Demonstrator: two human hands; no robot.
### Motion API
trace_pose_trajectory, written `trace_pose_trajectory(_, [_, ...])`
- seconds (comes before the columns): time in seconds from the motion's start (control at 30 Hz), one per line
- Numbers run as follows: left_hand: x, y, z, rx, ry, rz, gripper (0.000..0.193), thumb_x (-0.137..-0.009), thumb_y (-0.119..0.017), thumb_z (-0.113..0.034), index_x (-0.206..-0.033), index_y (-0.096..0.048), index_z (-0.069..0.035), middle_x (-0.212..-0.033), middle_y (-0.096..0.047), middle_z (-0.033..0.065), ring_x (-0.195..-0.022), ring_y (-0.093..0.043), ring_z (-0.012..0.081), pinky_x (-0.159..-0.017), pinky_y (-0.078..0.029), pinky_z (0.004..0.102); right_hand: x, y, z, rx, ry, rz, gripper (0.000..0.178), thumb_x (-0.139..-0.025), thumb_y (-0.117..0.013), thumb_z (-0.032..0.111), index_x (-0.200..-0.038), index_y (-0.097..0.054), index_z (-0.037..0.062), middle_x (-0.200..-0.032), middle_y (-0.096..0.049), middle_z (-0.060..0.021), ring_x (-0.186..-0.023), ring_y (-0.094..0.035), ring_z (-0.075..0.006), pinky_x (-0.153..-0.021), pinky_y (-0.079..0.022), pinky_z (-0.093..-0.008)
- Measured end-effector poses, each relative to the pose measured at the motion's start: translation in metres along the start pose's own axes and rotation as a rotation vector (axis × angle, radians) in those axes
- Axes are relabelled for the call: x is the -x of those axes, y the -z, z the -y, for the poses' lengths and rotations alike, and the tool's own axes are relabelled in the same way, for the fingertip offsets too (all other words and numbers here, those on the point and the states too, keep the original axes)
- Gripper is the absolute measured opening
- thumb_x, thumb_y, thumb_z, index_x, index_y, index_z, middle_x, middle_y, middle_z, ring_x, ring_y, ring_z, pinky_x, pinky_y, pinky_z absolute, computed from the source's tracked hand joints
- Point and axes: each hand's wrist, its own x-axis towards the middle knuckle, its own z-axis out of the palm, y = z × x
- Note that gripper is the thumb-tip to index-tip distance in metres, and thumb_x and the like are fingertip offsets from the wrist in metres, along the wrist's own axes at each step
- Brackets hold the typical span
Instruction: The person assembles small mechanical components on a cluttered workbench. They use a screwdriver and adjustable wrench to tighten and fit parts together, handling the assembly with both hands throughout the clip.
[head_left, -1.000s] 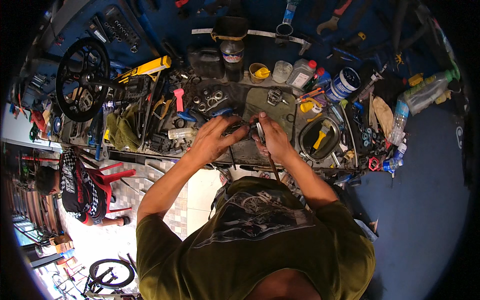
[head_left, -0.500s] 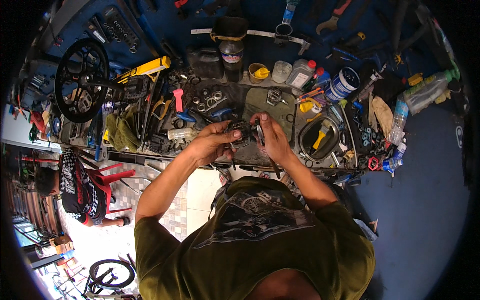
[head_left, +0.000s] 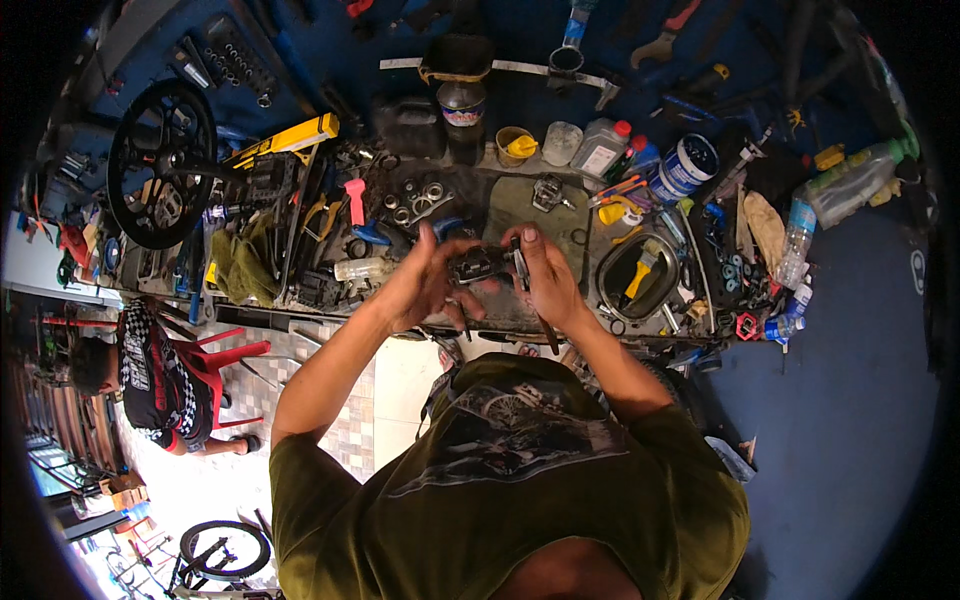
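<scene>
A dark metal bicycle pedal (head_left: 478,265) is up between my hands, over the near edge of the bench. My left hand (head_left: 425,285) is open beside it, thumb raised and fingers spread; whether a fingertip touches the pedal I cannot tell. My right hand (head_left: 548,282) is closed on a slim metal tool (head_left: 521,270) against the pedal's right side; a thin brown handle (head_left: 548,336) sticks out below that hand. The palm hides how the tool meets the pedal. A similar pedal (head_left: 548,194) lies on the bench mat beyond.
At right, a metal tray (head_left: 610,290) holds a yellow brush (head_left: 640,272). Blue-handled tools (head_left: 372,233) and metal rings (head_left: 402,215) lie beyond my left hand. Bottles, including a clear jug (head_left: 603,148), line the back. A person (head_left: 150,375) is by a red stool (head_left: 215,375) at left.
My left hand has loosened from the pedal and its fingers have spread. The pedal has turned and shows a different side. My right hand stays nearly in place.
</scene>
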Motion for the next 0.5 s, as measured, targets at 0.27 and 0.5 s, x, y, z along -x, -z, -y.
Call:
trace_pose_trajectory(0.27, [0.0,-0.013,0.008,-0.399,-0.231,-0.093,0.048,-0.089,-0.068,-0.017,-0.127,-0.041,-0.005,-0.103,-0.059,0.0113,-0.076,-0.06,0.017,-0.055,-0.05,0.0296,-0.002,-0.004,0.002,-0.031,0.002,0.028,0.047,-0.102,-0.032,0.052,-0.104,-0.053,0.0097,-0.064,-0.047,0.0017,-0.049,-0.039,-0.0057,-0.045,-0.031,-0.023])
trace_pose_trajectory(0.5, [-0.013,0.019,0.02,-1.635,-1.142,-0.138,0.043,-0.078,-0.076,-0.018,-0.115,-0.055,-0.009,-0.114,-0.055,0.0132,-0.096,-0.058,0.0323,-0.073,-0.051,0.0395,-0.003,-0.005,0.004,-0.225,-0.249,0.037,0.046,-0.101,-0.034,0.052,-0.106,-0.053,0.0107,-0.062,-0.046,0.0004,-0.04,-0.032,-0.0074,-0.039,-0.028,-0.0251])
